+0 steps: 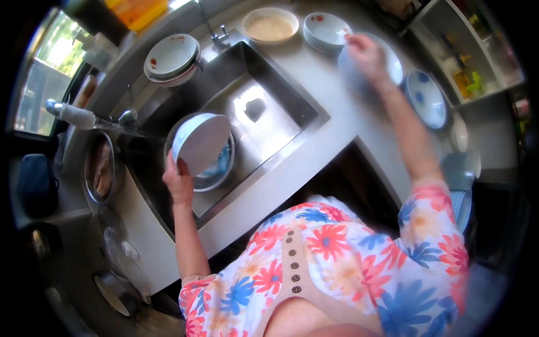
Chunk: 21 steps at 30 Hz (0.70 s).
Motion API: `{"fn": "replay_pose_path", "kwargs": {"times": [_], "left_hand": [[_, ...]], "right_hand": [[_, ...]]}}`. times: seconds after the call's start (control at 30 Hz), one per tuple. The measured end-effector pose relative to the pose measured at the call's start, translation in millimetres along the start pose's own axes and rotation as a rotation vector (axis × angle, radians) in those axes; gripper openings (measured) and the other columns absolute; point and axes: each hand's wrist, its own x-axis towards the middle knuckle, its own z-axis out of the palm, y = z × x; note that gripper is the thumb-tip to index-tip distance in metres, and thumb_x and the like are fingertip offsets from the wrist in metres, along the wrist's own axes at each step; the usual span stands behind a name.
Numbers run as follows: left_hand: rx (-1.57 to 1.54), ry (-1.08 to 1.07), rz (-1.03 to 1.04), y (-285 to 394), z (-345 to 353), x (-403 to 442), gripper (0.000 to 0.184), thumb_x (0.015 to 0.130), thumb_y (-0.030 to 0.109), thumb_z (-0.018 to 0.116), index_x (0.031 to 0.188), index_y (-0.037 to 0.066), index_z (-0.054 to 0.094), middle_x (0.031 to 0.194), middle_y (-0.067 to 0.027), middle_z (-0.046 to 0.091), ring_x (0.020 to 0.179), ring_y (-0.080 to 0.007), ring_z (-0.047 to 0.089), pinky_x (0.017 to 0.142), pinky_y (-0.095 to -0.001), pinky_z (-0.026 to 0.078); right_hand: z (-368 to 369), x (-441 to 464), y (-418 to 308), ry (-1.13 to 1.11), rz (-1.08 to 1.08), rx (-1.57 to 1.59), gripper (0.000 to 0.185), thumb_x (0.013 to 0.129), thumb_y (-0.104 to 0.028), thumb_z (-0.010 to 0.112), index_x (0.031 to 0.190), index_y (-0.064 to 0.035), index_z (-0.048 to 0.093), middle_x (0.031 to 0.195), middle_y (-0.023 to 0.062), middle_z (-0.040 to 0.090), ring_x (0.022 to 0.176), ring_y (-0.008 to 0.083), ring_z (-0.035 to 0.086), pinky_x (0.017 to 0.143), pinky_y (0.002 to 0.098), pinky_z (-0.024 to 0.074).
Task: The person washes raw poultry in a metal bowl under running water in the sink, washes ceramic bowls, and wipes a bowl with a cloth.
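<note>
My left hand (178,181) grips the rim of a white bowl (203,143), tilted on its side above a round metal basin (215,184) in the sink. Something blue, possibly a cloth (222,164), shows inside the basin; I cannot make it out fully. Out to the right, my right hand (368,58) is over a stack of plates (391,62) on the counter. It is smeared by motion, so whether its fingers hold the rim of a plate cannot be told.
The steel sink (281,123) has a faucet (220,36) behind it. More plates (171,56) are piled at its back left. Along the counter stand a wide bowl (270,25), stacked dishes (325,31) and a blue-patterned bowl (425,100). A metal bowl (101,168) sits left.
</note>
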Motion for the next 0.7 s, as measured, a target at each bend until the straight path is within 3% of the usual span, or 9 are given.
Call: {"fn": "replay_pose_path", "kwargs": {"times": [0.1, 0.13, 0.2, 0.23, 0.33, 0.4, 0.43, 0.57, 0.7], "left_hand": [[0.097, 0.117, -0.048, -0.6, -41.4, -23.7, 0.032, 0.085, 0.024, 0.047, 0.11, 0.005, 0.049, 0.093, -0.0163, 0.059, 0.086, -0.0296, 0.058, 0.073, -0.0337, 0.045], [0.131, 0.15, -0.116, -9.6, -56.1, -34.4, 0.032, 0.084, 0.023, 0.05, 0.11, 0.004, 0.049, 0.094, -0.0148, 0.059, 0.085, -0.0251, 0.058, 0.074, -0.0315, 0.044], [-0.1, 0.251, -0.26, -17.1, -80.2, -54.4, 0.031, 0.08, 0.01, 0.048, 0.109, -0.001, 0.048, 0.094, -0.0098, 0.059, 0.087, -0.0159, 0.052, 0.078, -0.027, 0.04], [-0.13, 0.286, -0.377, -24.7, -92.5, -64.2, 0.032, 0.076, 0.005, 0.047, 0.106, -0.004, 0.049, 0.093, -0.0107, 0.058, 0.086, -0.0165, 0.052, 0.078, -0.0262, 0.039], [-0.407, 0.481, -0.698, -48.2, -117.0, -108.0, 0.031, 0.072, 0.003, 0.048, 0.101, -0.007, 0.048, 0.09, -0.0137, 0.057, 0.082, -0.0221, 0.055, 0.069, -0.0316, 0.046], [-0.535, 0.533, -0.869, -32.1, -128.0, -114.3, 0.032, 0.07, 0.002, 0.047, 0.101, -0.008, 0.047, 0.088, -0.0147, 0.056, 0.079, -0.0256, 0.057, 0.061, -0.035, 0.051], [-0.538, 0.573, -0.894, -46.8, -133.2, -126.2, 0.037, 0.069, 0.002, 0.046, 0.104, -0.007, 0.045, 0.089, -0.0158, 0.055, 0.076, -0.0299, 0.058, 0.051, -0.0391, 0.053], [-0.763, 0.742, -1.001, -76.5, -148.7, -157.2, 0.042, 0.069, 0.002, 0.046, 0.11, -0.005, 0.041, 0.097, -0.0172, 0.052, 0.082, -0.0318, 0.056, 0.057, -0.0421, 0.053], [-0.878, 0.775, -1.132, -100.2, -163.0, -177.3, 0.048, 0.068, 0.002, 0.047, 0.115, -0.001, 0.036, 0.104, -0.0179, 0.047, 0.09, -0.0336, 0.052, 0.066, -0.0446, 0.052]], "right_hand": [[-86.6, 37.4, 77.4, -0.024, -0.033, -0.761, 0.037, 0.073, -0.018, 0.059, 0.106, -0.0057, 0.052, 0.105, 0.0146, 0.055, 0.096, 0.0284, 0.053, 0.081, 0.0353, 0.0421], [-99.3, 39.8, 100.6, -0.13, 0.071, -0.783, 0.042, 0.072, -0.018, 0.061, 0.11, -0.0037, 0.049, 0.106, 0.0173, 0.054, 0.096, 0.0295, 0.053, 0.082, 0.0354, 0.0413], [-108.7, 49.8, 128.6, -0.381, 0.301, -0.75, 0.04, 0.066, -0.026, 0.062, 0.096, -0.0003, 0.057, 0.09, 0.0191, 0.059, 0.084, 0.0287, 0.058, 0.074, 0.0343, 0.044], [-113.7, 50.0, 137.6, -0.438, 0.259, -0.72, 0.037, 0.065, -0.028, 0.062, 0.089, 0.0002, 0.06, 0.082, 0.0171, 0.061, 0.076, 0.0266, 0.06, 0.069, 0.0335, 0.0451], [-117.1, 59.9, 155.3, -0.625, 0.275, -0.518, 0.03, 0.07, -0.021, 0.059, 0.089, 0.0023, 0.059, 0.072, 0.0106, 0.062, 0.064, 0.0162, 0.058, 0.06, 0.0296, 0.0449], [-119.6, 69.2, 148.1, -0.747, 0.423, -0.471, 0.027, 0.074, -0.018, 0.058, 0.092, 0.002, 0.058, 0.071, 0.0081, 0.06, 0.06, 0.0147, 0.055, 0.057, 0.0288, 0.0442], [-119.9, 70.4, 152.8, -0.746, 0.454, -0.44, 0.026, 0.074, -0.016, 0.057, 0.093, 0.0018, 0.058, 0.072, 0.0075, 0.06, 0.06, 0.0141, 0.055, 0.057, 0.0282, 0.0439], [-154.0, 95.7, 211.2, -0.649, 0.471, -0.317, 0.024, 0.076, -0.013, 0.055, 0.096, 0.0011, 0.057, 0.078, 0.006, 0.059, 0.064, 0.0122, 0.053, 0.059, 0.0259, 0.043], [-190.7, 121.6, 196.1, -0.541, 0.433, -0.294, 0.025, 0.078, -0.012, 0.055, 0.098, 0.0017, 0.056, 0.084, 0.0054, 0.059, 0.071, 0.0113, 0.054, 0.064, 0.0248, 0.0428]]}}
